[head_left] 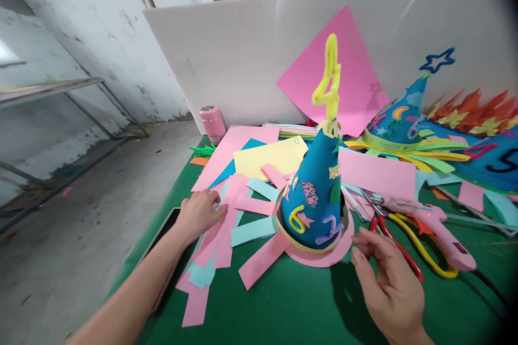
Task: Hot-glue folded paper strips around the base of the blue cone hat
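A blue paper cone hat (309,194) stands upright on the green table, with a yellow fuzzy figure 4 (332,73) on its tip and small cut-outs and numbers on its side. Pink and light-blue strips (259,267) fan out from the left of its pink brim (319,260). My left hand (202,213) rests over a pile of loose paper strips (224,245), thumb and fingers apart. To the right of the brim, my right hand (388,285) hovers with loosely bent fingers and nothing visible in them.
Right of the hat lie red-handled pliers (399,250), yellow-handled scissors (423,248) and a pink glue gun (449,237). A phone (165,259) lies by the left edge. Behind are paper sheets (269,159), a pink bottle (212,124) and another cone hat (399,113).
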The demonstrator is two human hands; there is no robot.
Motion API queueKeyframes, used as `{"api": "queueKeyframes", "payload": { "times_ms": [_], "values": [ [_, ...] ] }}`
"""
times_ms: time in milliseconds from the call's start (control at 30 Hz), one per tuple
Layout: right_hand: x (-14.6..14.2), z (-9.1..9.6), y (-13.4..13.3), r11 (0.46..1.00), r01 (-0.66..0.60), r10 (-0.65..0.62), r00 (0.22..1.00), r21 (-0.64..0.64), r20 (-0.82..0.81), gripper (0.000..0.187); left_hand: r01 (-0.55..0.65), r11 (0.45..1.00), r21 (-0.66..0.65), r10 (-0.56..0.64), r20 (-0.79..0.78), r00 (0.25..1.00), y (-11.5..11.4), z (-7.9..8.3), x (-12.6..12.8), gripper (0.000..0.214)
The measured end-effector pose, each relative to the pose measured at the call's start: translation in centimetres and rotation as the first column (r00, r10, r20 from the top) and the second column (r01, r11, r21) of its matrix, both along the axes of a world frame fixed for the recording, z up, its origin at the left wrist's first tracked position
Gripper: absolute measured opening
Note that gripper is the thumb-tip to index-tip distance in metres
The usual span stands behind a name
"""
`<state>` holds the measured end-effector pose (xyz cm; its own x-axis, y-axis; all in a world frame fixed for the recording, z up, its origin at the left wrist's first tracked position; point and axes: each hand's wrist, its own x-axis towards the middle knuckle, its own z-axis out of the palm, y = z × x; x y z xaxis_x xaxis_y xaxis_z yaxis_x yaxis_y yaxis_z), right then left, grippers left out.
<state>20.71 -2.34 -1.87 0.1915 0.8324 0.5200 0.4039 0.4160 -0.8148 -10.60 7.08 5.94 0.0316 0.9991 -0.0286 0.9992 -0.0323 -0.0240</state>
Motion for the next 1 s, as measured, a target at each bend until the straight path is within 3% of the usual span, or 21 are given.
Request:
{"api": "queueKeyframes", "payload": {
  "times_ms": [100, 267, 400, 800, 900, 1000],
  "values": [
    [0.0, 0.2, 0.1, 1.000, 0.029, -0.029, 1.000, -0.005, 0.001, 0.034, 0.060, 0.992, -0.107, -0.060, 0.004, 0.998, -0.5, 0.7, -0.1, 0.025],
    [-0.1, 0.4, 0.2, 1.000, 0.013, -0.013, 1.000, -0.011, -0.003, 0.034, 0.158, 0.970, -0.185, -0.161, 0.000, 0.987, -5.6, 1.4, 1.2, 0.030],
    [-0.2, 0.4, 0.2, 1.000, 0.022, -0.022, 1.000, -0.014, -0.001, 0.033, 0.171, 0.963, -0.206, -0.197, -0.112, 0.974, -8.7, 1.3, 1.1, 0.029],
    [-0.4, 1.1, 0.3, 1.000, 0.023, -0.022, 0.996, -0.009, 0.087, 0.032, 0.249, 0.960, -0.125, -0.268, -0.161, 0.950, -9.9, -0.1, 1.1, 0.016],
    [-0.9, 1.9, -0.3, 0.998, -0.055, 0.053, 0.987, 0.008, 0.150, 0.031, 0.283, 0.951, -0.127, -0.303, -0.181, 0.936, -10.3, -0.3, 1.2, 0.018],
    [-3.1, 3.2, -1.2, 0.958, -0.285, 0.281, 0.935, -0.012, 0.217, 0.031, 0.307, 0.946, -0.107, -0.319, -0.119, 0.940, -10.8, -0.5, 0.5, 0.018]
  ]
}}
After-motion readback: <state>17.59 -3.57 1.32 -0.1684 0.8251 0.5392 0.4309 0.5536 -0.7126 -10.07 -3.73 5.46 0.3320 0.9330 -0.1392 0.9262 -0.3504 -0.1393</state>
